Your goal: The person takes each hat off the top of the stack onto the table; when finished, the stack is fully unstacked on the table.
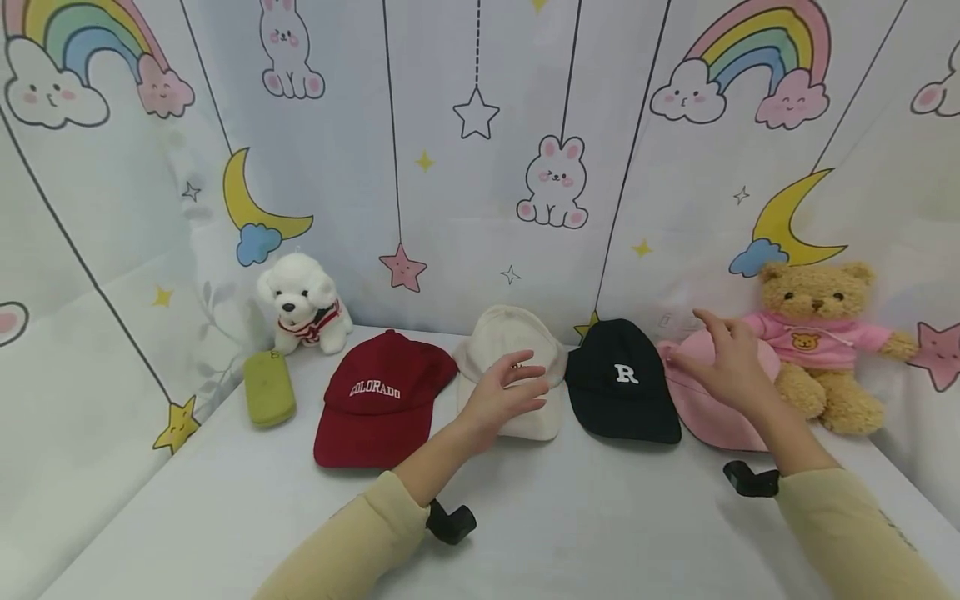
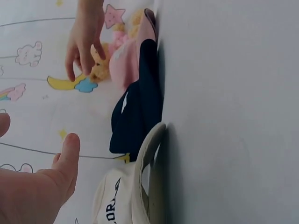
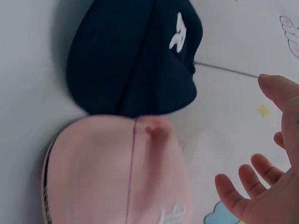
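Four-panel view aside, a row of caps lies along the back of the table. My left hand (image 1: 501, 402) hovers in front of the cream cap (image 1: 513, 329), its fingers loosely bent around nothing. In the left wrist view that hand (image 2: 42, 191) is apart from the cream cap (image 2: 110, 200). Over the pink cap (image 1: 705, 408), my right hand (image 1: 726, 367) hangs with fingers spread. The right wrist view shows the hand (image 3: 273, 191) holding nothing, beside the pink cap (image 3: 93, 163). Between them lies a black cap (image 1: 622, 408) with a white R.
A dark red cap (image 1: 382, 400) lettered COLORADO lies at left. Beyond it are a green case (image 1: 269, 390) and a white plush dog (image 1: 303, 304). A teddy bear (image 1: 817, 350) in pink sits at the right end. A patterned cloth (image 1: 480, 192) hangs behind.
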Available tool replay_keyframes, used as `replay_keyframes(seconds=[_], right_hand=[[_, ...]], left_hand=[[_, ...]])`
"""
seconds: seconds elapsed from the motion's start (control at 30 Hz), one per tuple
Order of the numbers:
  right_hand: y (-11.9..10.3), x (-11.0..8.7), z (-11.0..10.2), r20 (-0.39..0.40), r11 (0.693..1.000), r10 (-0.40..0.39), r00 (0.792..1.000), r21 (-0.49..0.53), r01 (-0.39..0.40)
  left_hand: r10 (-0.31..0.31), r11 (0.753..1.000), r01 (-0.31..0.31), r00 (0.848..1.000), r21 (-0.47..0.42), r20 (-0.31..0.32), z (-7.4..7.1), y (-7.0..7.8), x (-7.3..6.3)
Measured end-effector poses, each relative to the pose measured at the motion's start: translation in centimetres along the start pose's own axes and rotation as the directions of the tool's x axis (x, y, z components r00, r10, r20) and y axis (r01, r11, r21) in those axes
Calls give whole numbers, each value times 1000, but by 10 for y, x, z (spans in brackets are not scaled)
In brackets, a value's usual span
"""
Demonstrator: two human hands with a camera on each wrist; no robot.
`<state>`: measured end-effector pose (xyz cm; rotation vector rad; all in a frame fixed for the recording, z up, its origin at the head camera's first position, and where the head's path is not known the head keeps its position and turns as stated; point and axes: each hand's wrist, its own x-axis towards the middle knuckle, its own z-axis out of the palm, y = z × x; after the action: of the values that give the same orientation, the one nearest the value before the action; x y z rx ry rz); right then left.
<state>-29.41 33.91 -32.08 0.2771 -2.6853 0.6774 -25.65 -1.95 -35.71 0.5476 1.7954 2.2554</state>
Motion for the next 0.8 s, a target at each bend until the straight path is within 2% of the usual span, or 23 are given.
replay_keyframes(seconds=[0.1, 0.3, 0.6, 0.8], right_hand=[[-12, 2, 5, -24, 999, -44, 999, 29, 45], [-34, 7, 15, -48, 991, -92, 995, 89, 96], [-64, 11, 27, -35, 980, -141, 989, 138, 145], [-76, 16, 38, -20, 971, -168, 986, 169, 169]], left_hand=[[13, 1000, -13, 1000, -7, -2, -7, 2, -4], [29, 999, -28, 999, 37, -21, -21, 4, -10], [85, 995, -79, 992, 66, -98, -41, 13, -21], [110, 990, -98, 986, 100, -126, -56, 14, -30]])
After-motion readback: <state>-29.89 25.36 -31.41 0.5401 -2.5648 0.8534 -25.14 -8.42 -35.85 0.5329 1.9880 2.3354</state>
